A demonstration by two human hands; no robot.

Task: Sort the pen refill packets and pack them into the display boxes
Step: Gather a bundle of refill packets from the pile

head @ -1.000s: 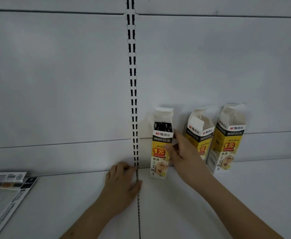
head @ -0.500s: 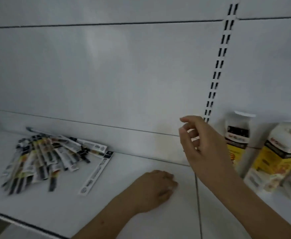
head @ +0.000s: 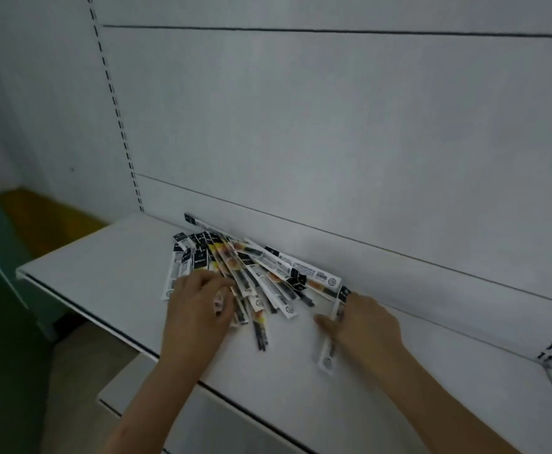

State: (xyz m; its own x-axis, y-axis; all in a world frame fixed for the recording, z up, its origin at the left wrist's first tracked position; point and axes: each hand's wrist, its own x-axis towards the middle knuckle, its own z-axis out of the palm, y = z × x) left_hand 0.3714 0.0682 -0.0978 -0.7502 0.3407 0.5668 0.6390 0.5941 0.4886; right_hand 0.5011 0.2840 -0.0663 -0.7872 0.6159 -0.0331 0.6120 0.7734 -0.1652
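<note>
A fanned pile of pen refill packets [head: 235, 273] is seen lying on a white shelf [head: 97, 267], close against the back panel [head: 333, 142]. The left hand [head: 199, 309] is laid palm down on the near left part of the pile, its fingers slightly curled over the packets; whether any packet is pinched cannot be told. Just to the right of that hand, several packets stick out toward the shelf's front edge. The right hand [head: 363, 326] is laid on a single packet [head: 332, 339] lying apart, right of the pile, with the thumb spread toward the pile; the fingers are blurred, so a grip cannot be confirmed.
</note>
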